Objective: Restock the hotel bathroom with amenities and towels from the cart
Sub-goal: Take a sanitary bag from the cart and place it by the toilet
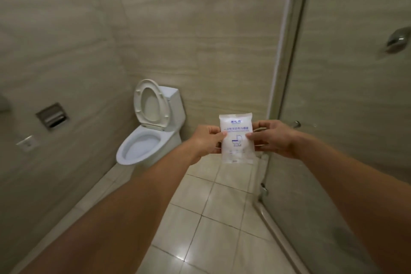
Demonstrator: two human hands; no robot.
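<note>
both hands, left hand (pixel 205 139) and right hand (pixel 270 138), pinch the seat cover packet (pixel 236 138) by its sides, so i think i should hold it flat and carry it slowly to the toilet (pixel 151 131).

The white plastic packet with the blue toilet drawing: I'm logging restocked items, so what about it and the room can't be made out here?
Head view only:
- White plastic packet with a blue toilet drawing: print too small to read; side edges covered by the left hand and right hand.
- Recessed metal paper holder: contents too dark to tell.
- Cart and towels: out of frame.
</note>
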